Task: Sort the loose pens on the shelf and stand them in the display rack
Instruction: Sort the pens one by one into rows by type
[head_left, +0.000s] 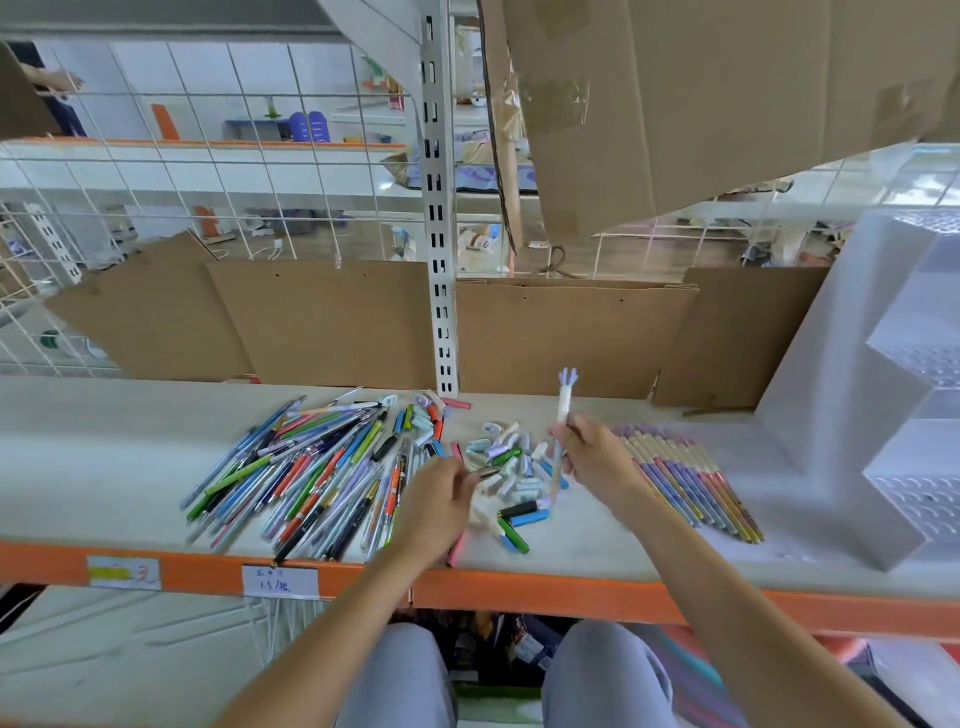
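Note:
A big heap of loose pens (311, 467) of many colours lies on the shelf (104, 467) at the left. Short caps and stubby pieces (511, 462) are scattered in the middle. My right hand (597, 457) holds a white pen (563, 405) with a pale purple top upright above the caps. My left hand (441, 501) pinches a small dark pen (485, 473) just left of the caps. A tidy row of pink, purple and yellow pens (685, 478) lies right of my right hand. The white stepped display rack (852, 415) stands at the far right.
Cardboard sheets (571, 338) lean against the wire mesh behind the shelf. A slotted metal upright (441, 260) rises at the back centre. More cardboard (727, 104) hangs overhead. The shelf's orange front edge (571, 592) carries paper price labels (280, 582).

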